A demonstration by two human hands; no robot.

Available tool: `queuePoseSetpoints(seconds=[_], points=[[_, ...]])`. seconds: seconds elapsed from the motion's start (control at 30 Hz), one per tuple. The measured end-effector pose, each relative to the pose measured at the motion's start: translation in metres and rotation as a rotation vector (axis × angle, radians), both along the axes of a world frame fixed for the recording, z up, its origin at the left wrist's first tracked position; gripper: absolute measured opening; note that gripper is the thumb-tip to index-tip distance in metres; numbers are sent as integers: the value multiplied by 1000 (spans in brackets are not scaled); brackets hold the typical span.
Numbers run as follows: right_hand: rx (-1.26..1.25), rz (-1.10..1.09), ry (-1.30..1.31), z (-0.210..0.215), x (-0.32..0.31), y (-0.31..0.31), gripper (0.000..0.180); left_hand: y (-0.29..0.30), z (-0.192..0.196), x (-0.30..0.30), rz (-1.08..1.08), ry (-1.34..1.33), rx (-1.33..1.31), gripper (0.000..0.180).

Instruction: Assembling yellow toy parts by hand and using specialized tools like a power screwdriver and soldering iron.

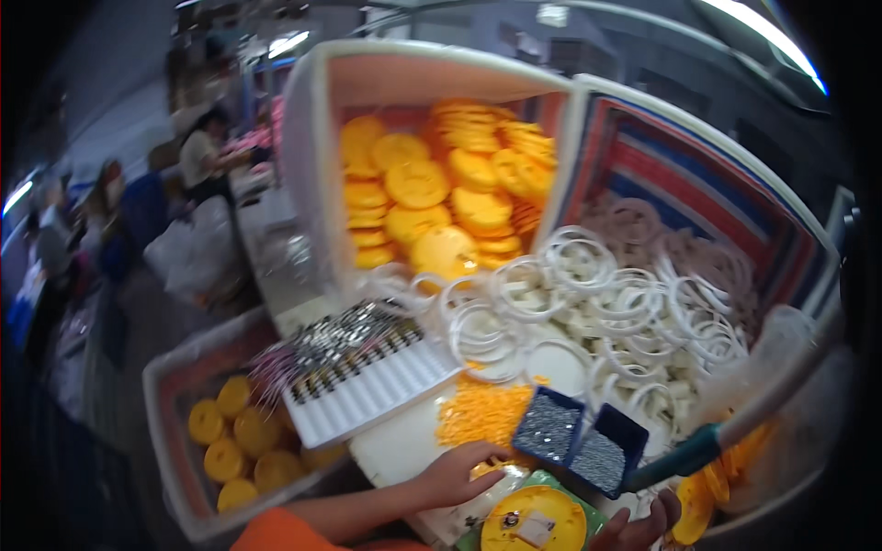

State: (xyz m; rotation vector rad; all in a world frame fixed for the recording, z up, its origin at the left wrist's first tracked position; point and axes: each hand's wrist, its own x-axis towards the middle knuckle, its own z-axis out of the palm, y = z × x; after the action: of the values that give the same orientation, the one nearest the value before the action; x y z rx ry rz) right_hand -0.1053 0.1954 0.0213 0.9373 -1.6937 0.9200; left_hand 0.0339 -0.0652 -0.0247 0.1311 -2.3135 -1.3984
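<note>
A round yellow plastic shell lies in a green holder at the lower edge, with a white piece and a small metal part inside. My left hand is just beyond it on the left, fingers stretched and apart, beside a heap of small orange-yellow pieces. A few orange bits show between its fingers; I see none gripped. To the right of the shell, my right hand has loosely bent, parted fingers with nothing visible in them; the lower edge cuts it off. Two dark blue trays of small silvery screws stand beyond the hands.
A teal-and-grey rod-like tool slants in from the right. White rings pile up behind the trays. Yellow discs fill a large bin and a lower-left crate. A white ribbed tray carries wired metal parts. People work far left.
</note>
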Motion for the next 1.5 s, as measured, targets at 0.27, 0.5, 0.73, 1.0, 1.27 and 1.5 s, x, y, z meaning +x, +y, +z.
queuePoseSetpoints(seconds=[0.27, 0.5, 0.73, 1.0, 1.27, 1.5], points=[[587, 617, -243, 32, 46, -55, 29, -44, 17, 19, 299, 75, 165, 28], [940, 557, -367, 4, 74, -80, 45, -80, 11, 28, 545, -61, -110, 19], [1027, 538, -416, -7, 78, -78, 29, -85, -9, 12, 495, -199, -220, 15], [922, 527, -367, -18, 79, -75, 29, -101, -1, -44, 240, -290, -538, 14], [1004, 492, -312, -30, 76, -77, 33, -109, -9, -41, 381, -95, -424, 15], [744, 494, -387, -5, 66, -76, 31, -60, -1, -1, 383, -87, 403, 17]])
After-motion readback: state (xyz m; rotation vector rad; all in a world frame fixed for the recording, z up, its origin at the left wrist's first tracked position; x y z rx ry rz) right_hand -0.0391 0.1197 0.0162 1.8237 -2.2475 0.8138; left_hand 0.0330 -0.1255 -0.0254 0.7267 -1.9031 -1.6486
